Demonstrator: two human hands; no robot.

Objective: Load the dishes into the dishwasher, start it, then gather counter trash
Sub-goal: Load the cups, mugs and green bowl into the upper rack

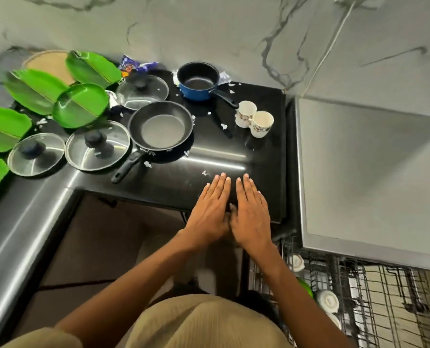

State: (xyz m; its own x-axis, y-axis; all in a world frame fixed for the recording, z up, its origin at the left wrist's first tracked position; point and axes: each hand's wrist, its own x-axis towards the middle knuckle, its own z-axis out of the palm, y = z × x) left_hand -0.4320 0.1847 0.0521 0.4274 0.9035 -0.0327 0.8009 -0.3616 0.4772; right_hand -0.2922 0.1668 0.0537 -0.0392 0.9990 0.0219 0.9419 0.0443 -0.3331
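Observation:
My left hand (210, 208) and my right hand (251, 212) lie flat, side by side, fingers straight, on the front edge of the black counter (259, 156), holding nothing. Behind them sit a black frying pan (161, 125), a blue saucepan (199, 81) and two white floral cups (255, 120). Three glass lids (97, 149) (35, 154) (142, 91) lie to the left, beside several green leaf-shaped plates (81, 105). Small white paper scraps (205, 173) are scattered over the counter. The dishwasher rack (359, 292) is pulled out at lower right with some white dishes in it.
A steel top (369, 172) lies right of the counter, above the rack. A purple wrapper (133, 65) sits at the back by the marble wall. A round woven mat (50, 62) lies at far left. A white cable (332, 46) runs down the wall.

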